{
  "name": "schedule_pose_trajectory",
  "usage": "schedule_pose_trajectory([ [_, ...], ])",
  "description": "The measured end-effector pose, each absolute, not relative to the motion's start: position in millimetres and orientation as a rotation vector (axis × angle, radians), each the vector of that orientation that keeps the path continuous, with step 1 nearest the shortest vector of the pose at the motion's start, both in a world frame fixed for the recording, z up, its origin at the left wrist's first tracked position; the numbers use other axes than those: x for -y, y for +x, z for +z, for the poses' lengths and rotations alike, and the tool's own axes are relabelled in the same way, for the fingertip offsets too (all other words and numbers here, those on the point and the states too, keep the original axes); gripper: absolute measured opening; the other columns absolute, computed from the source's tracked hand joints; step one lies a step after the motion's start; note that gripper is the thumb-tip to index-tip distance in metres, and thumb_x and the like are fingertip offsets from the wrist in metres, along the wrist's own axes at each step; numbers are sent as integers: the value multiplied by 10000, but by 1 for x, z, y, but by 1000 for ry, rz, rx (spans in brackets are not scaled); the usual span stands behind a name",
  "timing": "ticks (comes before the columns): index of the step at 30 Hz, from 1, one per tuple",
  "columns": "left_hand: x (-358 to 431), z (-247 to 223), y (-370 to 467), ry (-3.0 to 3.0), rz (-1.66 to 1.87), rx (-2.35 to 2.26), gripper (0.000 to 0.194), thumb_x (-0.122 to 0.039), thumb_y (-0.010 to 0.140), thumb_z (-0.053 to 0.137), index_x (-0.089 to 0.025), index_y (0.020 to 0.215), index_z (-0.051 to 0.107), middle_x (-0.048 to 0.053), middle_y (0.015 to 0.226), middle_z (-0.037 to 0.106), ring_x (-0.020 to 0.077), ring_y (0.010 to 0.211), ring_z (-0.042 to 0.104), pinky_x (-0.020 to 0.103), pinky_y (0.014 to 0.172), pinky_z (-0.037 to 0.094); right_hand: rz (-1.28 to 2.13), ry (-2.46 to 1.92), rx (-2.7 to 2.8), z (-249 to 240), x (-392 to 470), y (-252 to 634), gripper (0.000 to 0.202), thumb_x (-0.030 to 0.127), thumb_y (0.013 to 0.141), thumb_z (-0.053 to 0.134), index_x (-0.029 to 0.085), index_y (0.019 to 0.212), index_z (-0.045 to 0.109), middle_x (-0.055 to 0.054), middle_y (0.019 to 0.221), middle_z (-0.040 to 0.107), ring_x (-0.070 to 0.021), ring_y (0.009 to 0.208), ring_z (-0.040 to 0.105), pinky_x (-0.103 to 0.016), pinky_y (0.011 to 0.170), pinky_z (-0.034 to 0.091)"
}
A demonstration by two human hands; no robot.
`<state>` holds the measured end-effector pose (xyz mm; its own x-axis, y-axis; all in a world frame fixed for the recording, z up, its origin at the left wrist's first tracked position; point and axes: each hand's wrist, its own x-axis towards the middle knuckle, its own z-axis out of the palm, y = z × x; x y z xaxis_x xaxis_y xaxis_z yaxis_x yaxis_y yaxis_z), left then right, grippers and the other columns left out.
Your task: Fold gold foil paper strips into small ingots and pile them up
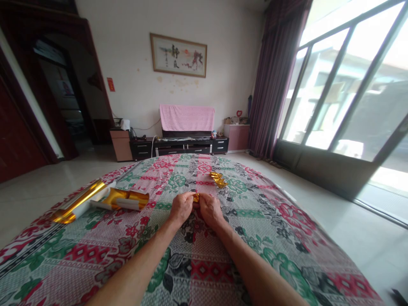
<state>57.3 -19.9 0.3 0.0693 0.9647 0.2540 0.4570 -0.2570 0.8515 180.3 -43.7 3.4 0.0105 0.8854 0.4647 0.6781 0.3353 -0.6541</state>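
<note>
Between my two hands is a small folded piece of gold foil paper (196, 197), mostly covered by the fingers. My left hand (182, 208) is closed on its left side, thumb toward the middle. On the other side my right hand (210, 209) grips it the same way. Beyond the hands, a short row of folded gold paper ingots (218, 179) lies on the patterned cloth. To the left rest loose sheets of gold foil paper (127, 199), partly curled, with white undersides showing.
A floral cloth (127, 255) covers the broad surface under my arms. A low black cabinet (185, 148) stands by the far wall, with a pink cloth (187, 118) draped above it. Large windows (331, 85) and a purple curtain (270, 85) are at the right.
</note>
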Motion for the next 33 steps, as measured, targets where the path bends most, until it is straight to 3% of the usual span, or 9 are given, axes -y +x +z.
schedule_pose_trajectory([
  [8, 16, -4, 55, 1728, 1139, -1353, 361, -204, 790, 375, -165, 1042, 629, 37, 807, 702, 118, 586, 635, 197, 496, 496, 371, -1388, 1650, 4, 43, 180, 360, 196, 823, 340, 175, 936, 681, -38, 774, 697, -140, 703, 627, -185, 642, 414],
  [17, 18, 0, 56, 1842, 1142, -1470, 353, -196, 778, 383, -166, 997, 657, 47, 854, 707, 130, 689, 648, 186, 578, 499, 325, -1388, 1712, 2, 42, 181, 343, 199, 814, 347, 171, 811, 689, -20, 628, 658, -124, 579, 584, -178, 551, 378],
  [22, 18, 1, 53, 1705, 1139, -1369, 358, -212, 754, 396, -160, 1000, 651, 46, 778, 707, 148, 618, 648, 216, 506, 499, 390, -1359, 1608, 2, 40, 181, 338, 214, 786, 371, 163, 920, 677, -50, 783, 694, -156, 708, 622, -214, 659, 427],
  [27, 20, 9, 50, 1472, 1102, -1282, 396, -211, 724, 394, -148, 1041, 622, 40, 718, 707, 155, 573, 649, 226, 478, 486, 506, -1294, 1545, 1, 40, 182, 413, 165, 686, 410, 117, 1065, 568, -11, 629, 658, -130, 530, 560, -215, 544, 430],
  [33, 19, 14, 45, 1430, 1084, -1371, 377, -260, 716, 378, -152, 964, 640, 32, 624, 690, 177, 547, 648, 219, 431, 438, 493, -1088, 1537, -8, 37, 181, 407, 97, 626, 417, 178, 1014, 512, -37, 926, 628, -138, 776, 610, -237, 650, 476],
])
